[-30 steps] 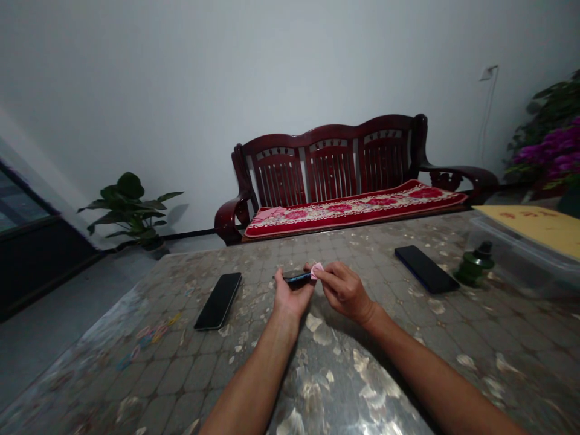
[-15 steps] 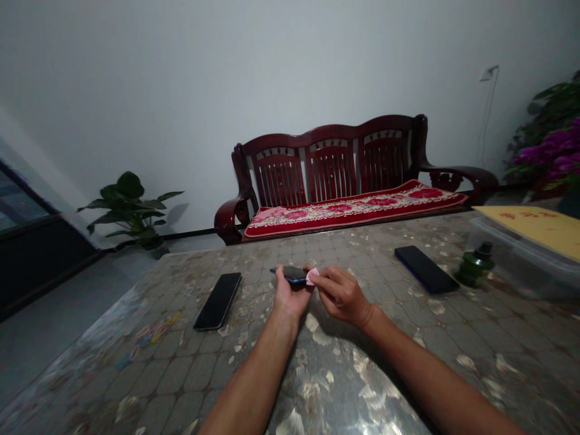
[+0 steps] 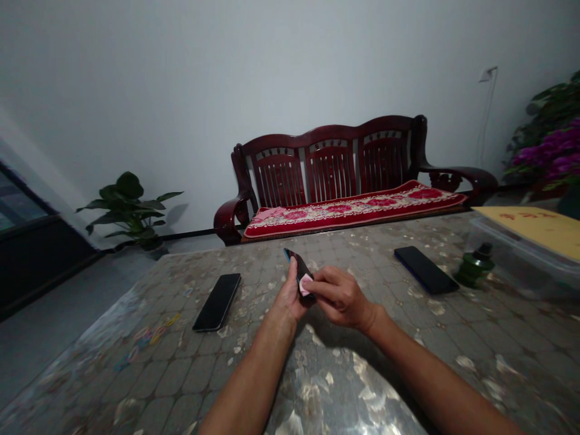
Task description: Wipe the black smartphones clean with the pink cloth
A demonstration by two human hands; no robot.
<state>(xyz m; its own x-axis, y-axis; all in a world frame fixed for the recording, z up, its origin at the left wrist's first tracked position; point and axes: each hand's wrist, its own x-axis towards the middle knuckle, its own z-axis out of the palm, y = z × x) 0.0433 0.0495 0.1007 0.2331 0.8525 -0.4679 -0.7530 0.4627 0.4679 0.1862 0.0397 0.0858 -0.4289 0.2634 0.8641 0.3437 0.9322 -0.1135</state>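
Observation:
A dark smartphone point(image 3: 298, 264) with a bluish edge is gripped in my left hand point(image 3: 289, 297), tilted above the table. My right hand point(image 3: 343, 296) pinches a small pink cloth point(image 3: 306, 284) and presses it against the near end of the phone's face. Part of the phone is hidden behind the cloth and fingers. To the left of my hands lies a second black phone point(image 3: 217, 302), flat on the table. A third phone point(image 3: 426, 269) lies flat to the right.
The patterned table point(image 3: 172, 374) bears coloured rubber bands point(image 3: 151, 335) at left. At right stand a green bottle point(image 3: 475, 266) and a clear plastic box point(image 3: 512, 260) with a yellow sheet point(image 3: 534, 226) on top. A wooden bench point(image 3: 326, 136) is beyond.
My left hand has turned the phone from nearly level to a steeper tilt, its far end up and to the left. The cloth in my right hand has shifted slightly left and down.

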